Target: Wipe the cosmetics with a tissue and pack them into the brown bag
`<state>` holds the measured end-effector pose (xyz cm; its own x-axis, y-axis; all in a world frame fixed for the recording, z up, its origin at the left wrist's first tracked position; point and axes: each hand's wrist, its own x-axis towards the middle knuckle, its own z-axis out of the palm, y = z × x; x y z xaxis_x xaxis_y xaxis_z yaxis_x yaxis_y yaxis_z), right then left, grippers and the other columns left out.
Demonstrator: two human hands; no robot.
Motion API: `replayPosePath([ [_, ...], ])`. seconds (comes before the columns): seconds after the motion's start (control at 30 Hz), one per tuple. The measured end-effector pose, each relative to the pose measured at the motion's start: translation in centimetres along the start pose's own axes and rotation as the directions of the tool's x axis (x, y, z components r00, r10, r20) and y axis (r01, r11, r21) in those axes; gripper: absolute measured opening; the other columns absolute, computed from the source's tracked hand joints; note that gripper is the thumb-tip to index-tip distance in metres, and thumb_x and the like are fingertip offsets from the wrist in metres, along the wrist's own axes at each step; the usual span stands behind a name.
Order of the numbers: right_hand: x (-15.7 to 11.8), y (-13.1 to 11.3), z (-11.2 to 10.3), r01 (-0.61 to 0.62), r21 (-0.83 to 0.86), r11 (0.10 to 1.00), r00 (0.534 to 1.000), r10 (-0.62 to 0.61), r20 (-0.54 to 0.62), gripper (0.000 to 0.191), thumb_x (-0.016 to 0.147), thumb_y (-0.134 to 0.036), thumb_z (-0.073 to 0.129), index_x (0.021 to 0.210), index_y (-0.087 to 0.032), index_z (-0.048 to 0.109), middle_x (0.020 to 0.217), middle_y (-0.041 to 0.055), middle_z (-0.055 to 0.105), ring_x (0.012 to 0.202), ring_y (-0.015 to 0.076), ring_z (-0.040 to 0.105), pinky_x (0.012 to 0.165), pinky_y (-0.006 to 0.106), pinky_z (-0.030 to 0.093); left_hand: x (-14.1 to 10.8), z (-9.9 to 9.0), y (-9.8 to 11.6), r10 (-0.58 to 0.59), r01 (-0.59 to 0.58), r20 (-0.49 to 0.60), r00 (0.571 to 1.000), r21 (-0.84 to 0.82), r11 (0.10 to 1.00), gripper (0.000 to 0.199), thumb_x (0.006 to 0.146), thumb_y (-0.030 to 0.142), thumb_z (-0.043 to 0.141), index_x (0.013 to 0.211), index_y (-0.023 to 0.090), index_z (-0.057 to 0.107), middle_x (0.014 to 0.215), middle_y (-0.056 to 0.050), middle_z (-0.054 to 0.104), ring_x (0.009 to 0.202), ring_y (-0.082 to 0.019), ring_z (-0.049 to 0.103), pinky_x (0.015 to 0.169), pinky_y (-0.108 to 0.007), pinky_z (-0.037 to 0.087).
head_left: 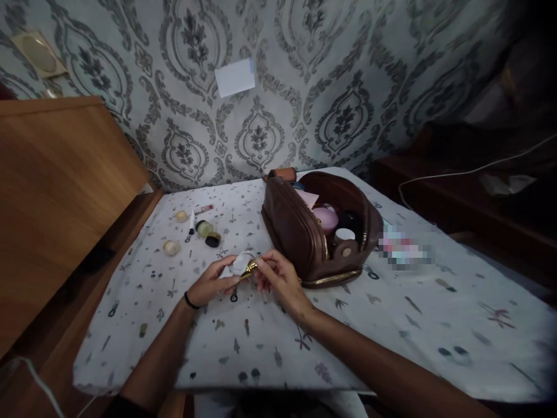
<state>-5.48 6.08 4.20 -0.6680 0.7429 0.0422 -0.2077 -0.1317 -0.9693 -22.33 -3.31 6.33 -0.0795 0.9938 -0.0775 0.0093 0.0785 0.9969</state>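
Note:
My left hand (pixel 217 278), with a black band on its wrist, grips a whitish, rounded thing (pixel 240 264) above the cloth. I cannot make out its kind. A small shiny gold-coloured piece (pixel 251 267) lies against it, and the fingertips of my right hand (pixel 278 278) pinch that piece. Whether the two pieces are joined is unclear. Close to my right hand stands an open brown cosmetic bag (pixel 291 223). It contains a pink rounded item (pixel 325 219), a white-topped item (pixel 345 234) and other things in shadow.
Left of the bag lie a greenish jar with a dark lid (pixel 208 232), a small white tube (pixel 192 222), a lip-gloss-like tube (pixel 204 209) and two cream-coloured round items (pixel 171 248). A wooden cabinet (pixel 56 197) borders the patterned cloth (pixel 243 360). A blurred-out item (pixel 404 247) lies right.

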Motion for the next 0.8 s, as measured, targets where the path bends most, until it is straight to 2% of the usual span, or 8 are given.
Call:
replayPosePath([
  [0.1,0.1,0.1,0.0,-0.027,0.036,0.999,1.0,0.028,-0.013,0.048,0.076,-0.065,0.067,0.087,-0.021,0.051,0.066,-0.0036,0.06,0.046,0.0106,0.055,0.041,0.021,0.034,-0.1,0.0,0.3,-0.008,0.008,-0.036,0.999,0.014,1.0,0.05,0.072,0.042,0.08,0.112,0.017,0.064,0.092,-0.002,0.059,0.057,-0.008,0.047,0.049,-0.021,0.042],
  [0.2,0.0,0.0,-0.1,-0.044,0.045,0.998,0.999,0.043,0.023,0.048,0.077,-0.063,0.068,0.097,-0.021,0.055,0.068,-0.0035,0.06,0.049,0.011,0.056,0.041,0.021,0.035,-0.1,-0.1,0.1,0.003,0.0,-0.057,0.998,0.054,0.999,0.05,0.074,0.046,0.077,0.112,0.015,0.064,0.082,-0.001,0.06,0.052,-0.008,0.046,0.048,-0.022,0.04],
  [0.3,-0.1,-0.1,-0.1,-0.05,0.032,0.998,0.996,0.048,0.076,0.046,0.079,-0.058,0.069,0.105,-0.021,0.058,0.069,-0.0027,0.06,0.054,0.0118,0.057,0.043,0.021,0.037,0.0,-0.4,-0.5,-0.004,0.008,-0.073,0.997,0.066,0.998,0.059,0.078,0.056,0.071,0.118,0.014,0.06,0.074,-0.002,0.063,0.048,-0.008,0.044,0.044,-0.022,0.036],
  [0.4,-0.1,-0.2,-0.1,-0.051,0.038,0.998,0.995,0.048,0.085,0.043,0.077,-0.053,0.072,0.103,-0.021,0.06,0.073,-0.0016,0.06,0.058,0.0127,0.058,0.042,0.021,0.038,0.0,-0.6,-1.1,-0.081,0.089,-0.113,0.99,0.069,0.994,0.071,0.078,0.064,0.066,0.125,0.012,0.053,0.065,0.0,0.063,0.044,-0.009,0.043,0.042,-0.021,0.033],
  [0.5,-0.1,-0.2,-0.1,-0.059,0.048,0.997,0.996,0.056,0.063,0.04,0.076,-0.053,0.073,0.095,-0.02,0.061,0.076,-0.0005,0.061,0.058,0.0119,0.057,0.042,0.02,0.038,0.1,-0.5,-1.3,-0.117,0.129,-0.165,0.979,0.063,0.99,0.07,0.079,0.067,0.063,0.125,0.015,0.05,0.064,0.002,0.06,0.047,-0.01,0.048,0.041,-0.019,0.032],
  [0.57,-0.1,-0.3,-0.1,-0.069,0.046,0.997,0.996,0.067,0.058,0.04,0.075,-0.055,0.073,0.089,-0.019,0.061,0.074,-0.0005,0.062,0.058,0.0116,0.057,0.043,0.02,0.038,0.2,-0.4,-1.3,-0.104,0.118,-0.188,0.977,0.062,0.991,0.066,0.079,0.068,0.062,0.118,0.016,0.052,0.066,0.002,0.059,0.047,-0.009,0.049,0.039,-0.017,0.03],
  [0.67,-0.1,-0.2,0.0,-0.081,0.035,0.996,0.996,0.079,0.051,0.043,0.073,-0.058,0.074,0.083,-0.019,0.058,0.07,-0.001,0.062,0.057,0.0118,0.057,0.043,0.02,0.039,0.4,-0.3,-1.0,-0.057,0.075,-0.227,0.972,0.07,0.995,0.058,0.079,0.07,0.06,0.101,0.017,0.057,0.062,0.005,0.053,0.043,-0.007,0.043,0.036,-0.017,0.027],
  [0.8,-0.2,0.1,0.2,-0.09,-0.01,0.996,0.992,0.09,0.086,0.045,0.072,-0.06,0.074,0.079,-0.02,0.055,0.061,-0.0023,0.061,0.051,0.0117,0.055,0.042,0.021,0.039,0.5,-0.2,-0.8,0.016,0.013,-0.294,0.956,0.098,0.995,0.049,0.085,0.066,0.056,0.083,0.017,0.055,0.058,0.006,0.045,0.041,-0.006,0.038,0.034,-0.018,0.027],
])
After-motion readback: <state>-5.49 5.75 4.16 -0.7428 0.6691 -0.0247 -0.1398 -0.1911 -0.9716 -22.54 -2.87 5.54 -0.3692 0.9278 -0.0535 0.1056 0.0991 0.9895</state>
